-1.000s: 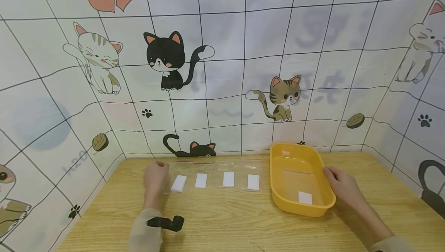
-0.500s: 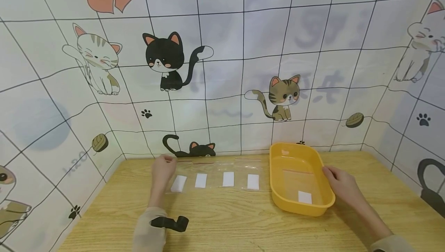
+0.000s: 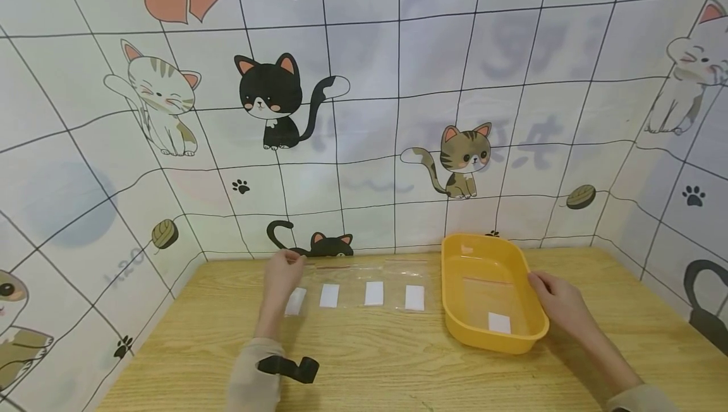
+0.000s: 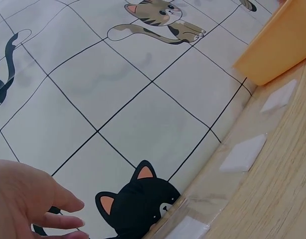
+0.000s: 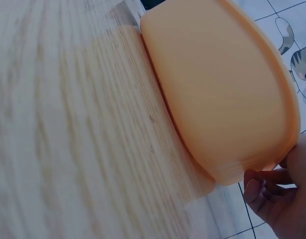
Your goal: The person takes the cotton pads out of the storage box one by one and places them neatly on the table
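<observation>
Several clear zip-lock bags, each with a white card inside, lie in a row along the back of the table. My left hand [image 3: 284, 276] is over the leftmost bag [image 3: 295, 302] and covers part of it, fingertips near its top edge. In the left wrist view, the left thumb and fingers [image 4: 63, 199] are loosely extended, with nothing seen between them. My right hand [image 3: 560, 298] grips the right rim of a yellow plastic tray [image 3: 495, 341], thumb on the rim. Inside the tray lies another zip-lock bag [image 3: 483, 298] with a white card.
The other bags, such as the one with a card [image 3: 373, 293] in the middle, lie flat between my left hand and the tray. Behind the wooden table [image 3: 364, 361] stands a wall covering [image 3: 364, 115] with cartoon cats and grid lines.
My left hand has moved right, from beside the leftmost bag to over it, covering part of its card. My right hand and the tray stay in place.
</observation>
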A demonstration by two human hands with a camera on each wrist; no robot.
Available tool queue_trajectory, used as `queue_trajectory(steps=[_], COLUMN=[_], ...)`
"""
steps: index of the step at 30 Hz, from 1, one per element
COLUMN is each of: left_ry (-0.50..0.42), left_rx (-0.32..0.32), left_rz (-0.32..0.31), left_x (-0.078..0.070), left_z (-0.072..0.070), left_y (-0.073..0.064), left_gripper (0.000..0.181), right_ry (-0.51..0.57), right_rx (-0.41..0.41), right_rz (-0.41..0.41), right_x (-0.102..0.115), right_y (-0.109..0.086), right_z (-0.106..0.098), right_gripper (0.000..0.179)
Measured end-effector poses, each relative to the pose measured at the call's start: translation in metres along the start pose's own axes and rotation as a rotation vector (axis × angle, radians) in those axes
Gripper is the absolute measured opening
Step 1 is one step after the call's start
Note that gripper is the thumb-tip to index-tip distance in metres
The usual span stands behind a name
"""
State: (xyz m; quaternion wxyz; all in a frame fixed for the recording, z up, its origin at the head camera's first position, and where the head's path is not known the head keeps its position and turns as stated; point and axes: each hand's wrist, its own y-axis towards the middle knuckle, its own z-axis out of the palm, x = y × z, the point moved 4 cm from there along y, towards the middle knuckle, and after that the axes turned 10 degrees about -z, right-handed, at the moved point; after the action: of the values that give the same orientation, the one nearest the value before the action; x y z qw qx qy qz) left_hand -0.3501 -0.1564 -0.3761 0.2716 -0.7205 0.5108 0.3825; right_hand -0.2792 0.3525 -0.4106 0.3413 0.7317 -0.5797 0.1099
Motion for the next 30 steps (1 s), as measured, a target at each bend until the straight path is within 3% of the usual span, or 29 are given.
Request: queue_trajectory(steps=[19,30], left_ry=[-0.005,-0.038], left_rx=[0.023,0.068], left_rz=[0.096,0.171], left_x=[-0.025,-0.041], left_z=[0.026,0.035], left_y=[-0.016,-0.026], left_gripper=[0.024,0.02], right_ry=[-0.012,-0.005], right_rx=[0.006,0.009], right_rz=[0.011,0.004], right_x=[0.002,0.002], right_y=[0.001,0.0], right_z=[0.0,0.0], right_gripper=[0.052,0.051])
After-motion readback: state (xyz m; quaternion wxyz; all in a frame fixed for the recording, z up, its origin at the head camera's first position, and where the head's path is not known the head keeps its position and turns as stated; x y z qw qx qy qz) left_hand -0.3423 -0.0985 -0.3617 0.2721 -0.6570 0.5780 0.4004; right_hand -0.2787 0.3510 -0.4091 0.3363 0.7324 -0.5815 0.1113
